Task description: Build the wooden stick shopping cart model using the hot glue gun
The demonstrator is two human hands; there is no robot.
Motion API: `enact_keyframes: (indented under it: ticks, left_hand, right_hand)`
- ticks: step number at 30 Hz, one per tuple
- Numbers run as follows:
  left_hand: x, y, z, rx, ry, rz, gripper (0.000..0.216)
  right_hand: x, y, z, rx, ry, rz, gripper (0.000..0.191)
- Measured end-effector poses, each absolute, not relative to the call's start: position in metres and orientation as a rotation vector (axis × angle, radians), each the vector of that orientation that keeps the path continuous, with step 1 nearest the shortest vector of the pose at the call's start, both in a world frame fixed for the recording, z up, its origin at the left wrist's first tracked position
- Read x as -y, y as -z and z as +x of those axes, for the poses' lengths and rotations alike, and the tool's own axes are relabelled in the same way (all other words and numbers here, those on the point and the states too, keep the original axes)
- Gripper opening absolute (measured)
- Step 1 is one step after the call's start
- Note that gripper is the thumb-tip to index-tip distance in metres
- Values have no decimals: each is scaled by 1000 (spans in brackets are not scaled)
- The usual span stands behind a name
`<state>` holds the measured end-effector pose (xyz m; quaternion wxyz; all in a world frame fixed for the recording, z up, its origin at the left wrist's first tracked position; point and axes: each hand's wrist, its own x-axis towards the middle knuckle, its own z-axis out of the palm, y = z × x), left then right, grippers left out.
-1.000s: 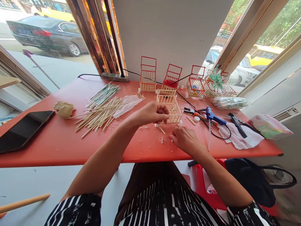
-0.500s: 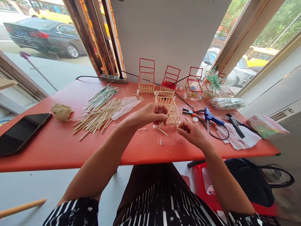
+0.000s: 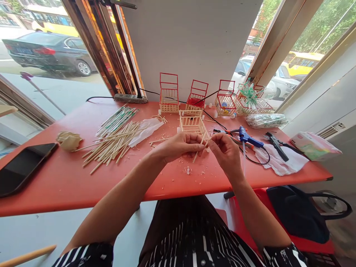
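Observation:
My left hand (image 3: 189, 144) is closed in a pinch on a thin wooden stick (image 3: 195, 157), which slants down toward the table. Close against it, my right hand (image 3: 225, 150) pinches a short wooden stick, mostly covered by the fingertips. The fingertips of both hands nearly meet. Right behind them stands a small unpainted cart frame (image 3: 191, 128) built of thin sticks, its near side partly hidden by my hands. A blue glue gun (image 3: 251, 140) lies just right of my right hand.
Loose wooden sticks (image 3: 111, 148) and wrapped sticks (image 3: 116, 120) lie left. Along the wall stand several red-trimmed carts, one (image 3: 169, 105) at the left. Pliers (image 3: 278, 146) rest on a cloth at right; a phone (image 3: 26, 168) lies far left. Scraps litter the red table (image 3: 91, 189).
My right hand has risen and moved left to meet my left hand, bringing its short stick to the stick there. The view has shifted slightly.

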<state>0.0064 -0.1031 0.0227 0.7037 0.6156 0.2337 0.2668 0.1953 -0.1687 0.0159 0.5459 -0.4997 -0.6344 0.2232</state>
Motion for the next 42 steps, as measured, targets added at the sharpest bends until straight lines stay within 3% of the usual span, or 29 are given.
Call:
enact_keyframes:
  ticks: [6, 10, 15, 21, 29, 37, 42]
  left_hand:
    - [105, -26, 8, -499, -629, 1356, 53]
    - [106, -28, 8, -499, -702, 1362, 55]
    - [106, -29, 10, -462, -698, 1373, 54]
    - [104, -26, 10, -503, -673, 1412, 50]
    - [103, -26, 7, -538, -670, 1442, 51]
    - [104, -30, 7, -565, -674, 1471, 50]
    - [100, -24, 6, -558, -674, 1462, 49]
  right_hand:
    - [170, -17, 192, 1545, -479, -1157, 14]
    - [166, -21, 235, 1599, -243, -1294, 32]
    - [157, -8, 338, 1652, 211, -1817, 43]
    - [161, 24, 387, 1775, 367, -2154, 62]
    - [143, 21, 385, 1924, 369, -2315, 54]
    - [119, 15, 399, 1885, 221, -2172, 65]
    - [115, 13, 400, 1871, 102, -2174, 45]
